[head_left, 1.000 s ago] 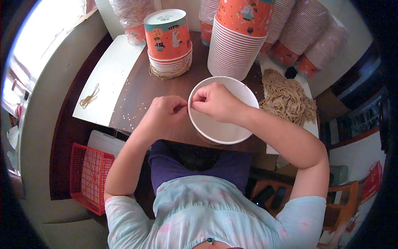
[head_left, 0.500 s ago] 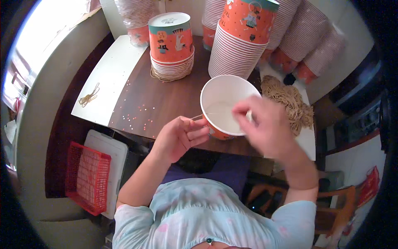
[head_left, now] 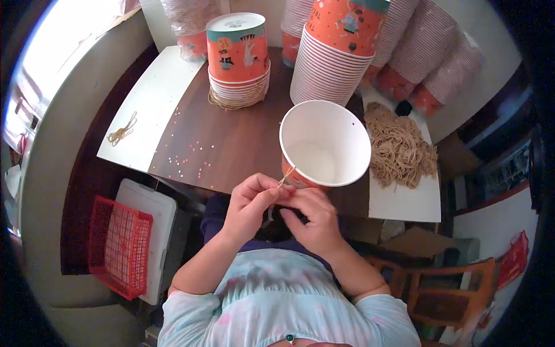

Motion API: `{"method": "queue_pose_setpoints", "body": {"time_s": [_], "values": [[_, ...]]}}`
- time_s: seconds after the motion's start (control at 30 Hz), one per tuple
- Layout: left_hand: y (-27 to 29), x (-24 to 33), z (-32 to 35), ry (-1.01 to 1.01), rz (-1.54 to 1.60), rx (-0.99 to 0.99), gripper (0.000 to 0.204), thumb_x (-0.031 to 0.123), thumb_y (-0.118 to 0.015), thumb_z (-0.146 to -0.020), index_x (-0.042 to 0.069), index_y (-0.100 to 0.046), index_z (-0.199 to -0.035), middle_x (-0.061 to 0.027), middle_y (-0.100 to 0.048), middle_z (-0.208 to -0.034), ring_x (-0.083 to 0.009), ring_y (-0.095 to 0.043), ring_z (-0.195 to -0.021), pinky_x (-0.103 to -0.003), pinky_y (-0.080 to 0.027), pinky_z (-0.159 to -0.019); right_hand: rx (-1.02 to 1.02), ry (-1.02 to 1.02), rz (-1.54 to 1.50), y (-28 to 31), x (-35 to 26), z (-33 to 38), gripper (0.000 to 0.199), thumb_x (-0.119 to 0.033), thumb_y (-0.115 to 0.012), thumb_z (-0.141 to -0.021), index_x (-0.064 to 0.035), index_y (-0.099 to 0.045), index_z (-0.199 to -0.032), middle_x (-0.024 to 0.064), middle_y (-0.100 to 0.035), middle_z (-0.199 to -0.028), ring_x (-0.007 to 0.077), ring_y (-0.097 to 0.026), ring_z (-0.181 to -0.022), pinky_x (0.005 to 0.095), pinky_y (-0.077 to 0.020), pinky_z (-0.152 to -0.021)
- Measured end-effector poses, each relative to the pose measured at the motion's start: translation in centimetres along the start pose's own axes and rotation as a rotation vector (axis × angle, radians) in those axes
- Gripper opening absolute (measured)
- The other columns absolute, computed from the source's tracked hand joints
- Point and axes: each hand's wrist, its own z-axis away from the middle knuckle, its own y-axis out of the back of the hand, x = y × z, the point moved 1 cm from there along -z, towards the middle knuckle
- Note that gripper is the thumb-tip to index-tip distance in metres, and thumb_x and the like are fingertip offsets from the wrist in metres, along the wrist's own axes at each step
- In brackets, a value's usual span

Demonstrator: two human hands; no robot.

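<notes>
A paper bucket [head_left: 325,141], white inside with an orange printed outside, stands at the table's near edge, its mouth tilted toward me. A thin tan cord [head_left: 287,173] runs from the left near side of its rim down to my fingers. My left hand [head_left: 250,205] pinches this cord between thumb and fingertips. Close beside it, my right hand [head_left: 315,218] reaches its fingers to the left fingertips, just below the bucket's front wall. The right thumb is apart from its fingers, and the fingertips are partly hidden. A small hole shows in the bucket's right far wall.
Behind stand a tall bucket stack [head_left: 332,63] and a shorter upside-down stack [head_left: 238,58] with cords round its base. A heap of tan cords [head_left: 399,144] lies right, a few loose cords [head_left: 122,130] left. Small dots litter the tabletop [head_left: 231,147]. A red basket [head_left: 121,246] is below left.
My right hand has come out from over the bucket's mouth and down to my left hand. The left hand has shifted slightly right and down, still pinching the cord.
</notes>
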Motion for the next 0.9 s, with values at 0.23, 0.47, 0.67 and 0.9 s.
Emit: {"method": "queue_pose_setpoints", "body": {"time_s": [0.23,0.47,0.67,0.9], "values": [[0.1,-1.8,0.9,-0.149,-0.25,-0.039,0.003,0.0,-0.052,-0.088,-0.002,-0.053,-0.087,-0.0044,-0.057,-0.082,-0.0087,-0.055,-0.071,-0.023,-0.047,-0.066,0.078,-0.216,-0.158,0.7,0.0,-0.4,0.007,-0.003,-0.067,-0.078,0.0005,-0.064,-0.084,0.0086,-0.063,-0.087,0.0149,-0.062,-0.078,0.0256,-0.0505,-0.068],[0.0,-1.7,1.1,-0.437,-0.74,-0.002,0.011,-0.004,-0.061,-0.077,0.0,-0.054,-0.085,-0.008,-0.054,-0.083,-0.0109,-0.05,-0.062,-0.023,-0.042,-0.052,0.106,-0.311,-0.238,-0.7,0.8,0.2,0.008,-0.004,-0.068,-0.078,0.0002,-0.063,-0.082,0.0085,-0.063,-0.081,0.0149,-0.063,-0.07,0.0261,-0.0516,-0.062],[-1.2,0.3,0.9,-0.63,-0.901,0.063,0.03,-0.006,-0.062,-0.069,0.004,-0.057,-0.098,-0.01,-0.056,-0.092,-0.0175,-0.055,-0.062,-0.026,-0.045,-0.052,0.133,-0.299,-0.204,-0.8,1.2,0.6,0.009,-0.002,-0.067,-0.075,-0.0003,-0.062,-0.083,0.0088,-0.063,-0.083,0.0166,-0.063,-0.072,0.0277,-0.0515,-0.063],[-1.0,1.0,-0.7,-0.688,-1.238,-0.082,0.044,-0.004,-0.062,-0.063,0.007,-0.059,-0.105,-0.0113,-0.056,-0.092,-0.0287,-0.059,-0.075,-0.036,-0.05,-0.062,0.077,-0.129,-0.001,-0.6,1.0,0.4,0.014,-0.003,-0.067,-0.073,-0.0021,-0.061,-0.086,0.0116,-0.06,-0.082,0.0258,-0.061,-0.071,0.0338,-0.0495,-0.064]]}}
